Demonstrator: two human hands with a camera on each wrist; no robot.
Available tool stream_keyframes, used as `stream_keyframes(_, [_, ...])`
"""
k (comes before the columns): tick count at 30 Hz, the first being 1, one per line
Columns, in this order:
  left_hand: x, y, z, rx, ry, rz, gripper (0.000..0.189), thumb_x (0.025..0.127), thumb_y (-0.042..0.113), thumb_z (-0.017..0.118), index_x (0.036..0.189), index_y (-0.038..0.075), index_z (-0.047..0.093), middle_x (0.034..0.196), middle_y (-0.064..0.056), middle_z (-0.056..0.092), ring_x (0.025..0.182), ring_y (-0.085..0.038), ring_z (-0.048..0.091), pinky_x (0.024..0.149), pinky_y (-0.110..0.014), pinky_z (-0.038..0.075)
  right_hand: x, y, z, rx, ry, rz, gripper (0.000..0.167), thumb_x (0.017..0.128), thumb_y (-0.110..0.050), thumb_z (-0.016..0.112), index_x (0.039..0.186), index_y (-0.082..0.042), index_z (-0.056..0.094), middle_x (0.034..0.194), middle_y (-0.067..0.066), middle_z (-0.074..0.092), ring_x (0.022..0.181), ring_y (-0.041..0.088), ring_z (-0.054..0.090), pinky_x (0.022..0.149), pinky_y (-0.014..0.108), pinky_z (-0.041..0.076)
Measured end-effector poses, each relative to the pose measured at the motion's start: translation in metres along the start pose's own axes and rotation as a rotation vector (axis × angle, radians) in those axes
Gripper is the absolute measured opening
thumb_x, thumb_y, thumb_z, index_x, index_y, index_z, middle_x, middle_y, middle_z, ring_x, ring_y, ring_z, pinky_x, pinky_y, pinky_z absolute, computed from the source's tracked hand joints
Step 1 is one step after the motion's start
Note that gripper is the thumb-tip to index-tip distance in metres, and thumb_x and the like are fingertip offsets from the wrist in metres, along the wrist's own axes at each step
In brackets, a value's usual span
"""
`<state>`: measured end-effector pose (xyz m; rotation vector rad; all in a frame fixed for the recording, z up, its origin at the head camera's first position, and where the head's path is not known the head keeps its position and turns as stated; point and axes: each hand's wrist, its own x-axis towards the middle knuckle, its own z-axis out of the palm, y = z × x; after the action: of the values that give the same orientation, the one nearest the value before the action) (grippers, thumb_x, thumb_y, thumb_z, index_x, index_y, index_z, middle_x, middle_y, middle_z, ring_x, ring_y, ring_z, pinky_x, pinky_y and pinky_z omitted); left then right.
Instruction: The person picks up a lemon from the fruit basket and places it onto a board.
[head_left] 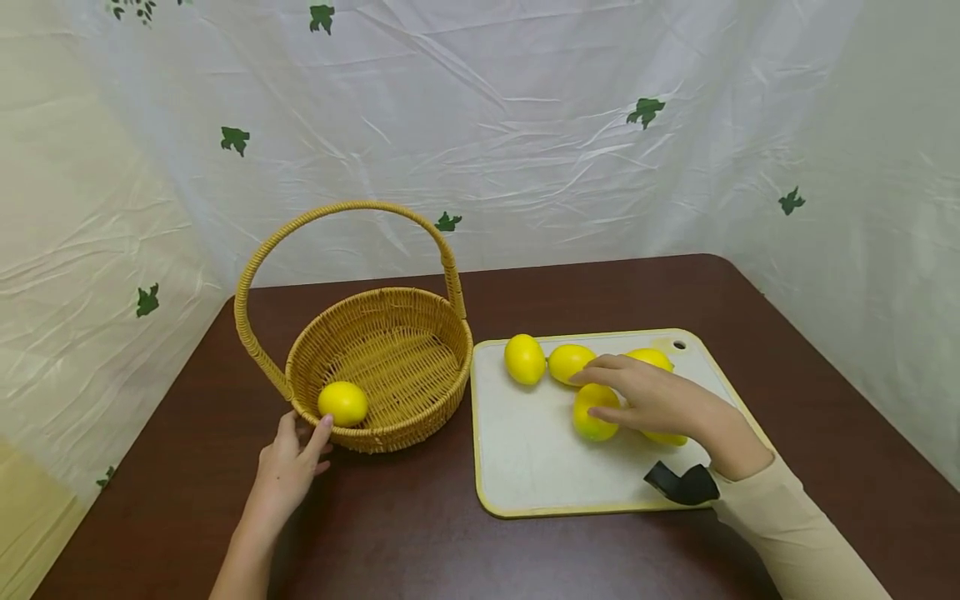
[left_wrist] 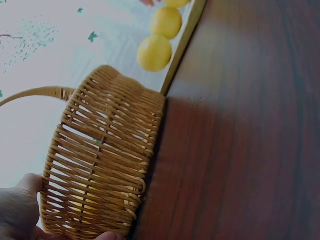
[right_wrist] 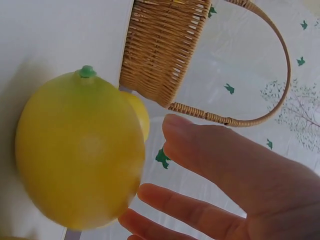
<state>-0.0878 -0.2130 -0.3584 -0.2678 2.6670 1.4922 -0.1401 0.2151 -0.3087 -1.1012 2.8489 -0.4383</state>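
A round wicker basket [head_left: 405, 417] with a tall arched handle holds one yellow lemon [head_left: 342, 405] near its front left side. My left hand [head_left: 285, 467] grips the basket's near left rim, thumb over the edge and fingers against the outer wall. Over the white cutting board [head_left: 540, 475], my right hand [head_left: 652, 396] reaches with thumb and fingers spread around a lemon [head_left: 592, 417] with a green tip. In the right wrist view, that lemon [right_wrist: 80, 150] is large beside the fingers, with the thumb apart from it.
Several other lemons lie on the board, one lemon [head_left: 525, 360] at its left back and another lemon [head_left: 651, 358] partly behind the right hand. The board stands right beside the basket on a dark brown table [head_left: 405, 525]. A white curtain [head_left: 525, 150] with green leaves hangs behind.
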Motion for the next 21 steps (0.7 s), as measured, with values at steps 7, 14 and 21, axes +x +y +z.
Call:
stream_keyframes(7, [0.001, -0.001, 0.001, -0.009, 0.003, 0.004, 0.074, 0.094, 0.050, 0.041, 0.139, -0.004, 0.018, 0.129, -0.031, 0.040, 0.104, -0.039, 0.056, 0.075, -0.036, 0.056, 0.024, -0.013, -0.002, 0.032, 0.008, -0.074, 0.037, 0.086, -0.019, 0.064, 0.121, -0.008, 0.059, 0.121, 0.007, 0.055, 0.113, 0.025, 0.048, 0.095, 0.043, 0.043])
stream_keyframes(14, [-0.001, -0.002, 0.003, -0.017, 0.002, -0.006, 0.077, 0.093, 0.051, 0.041, 0.140, -0.004, 0.016, 0.131, -0.033, 0.038, 0.104, -0.039, 0.056, 0.075, -0.036, 0.056, 0.052, -0.031, -0.009, 0.023, -0.017, -0.144, 0.037, 0.086, -0.019, 0.065, 0.121, -0.008, 0.059, 0.121, 0.007, 0.054, 0.113, 0.025, 0.048, 0.095, 0.041, 0.043])
stream_keyframes(21, [-0.001, -0.001, 0.002, -0.025, 0.004, 0.003, 0.075, 0.094, 0.050, 0.041, 0.140, -0.004, 0.016, 0.129, -0.032, 0.040, 0.104, -0.039, 0.056, 0.076, -0.036, 0.055, 0.085, -0.055, -0.020, 0.009, -0.057, -0.222, 0.038, 0.087, -0.021, 0.064, 0.124, -0.012, 0.057, 0.121, 0.004, 0.054, 0.112, 0.021, 0.049, 0.095, 0.036, 0.043])
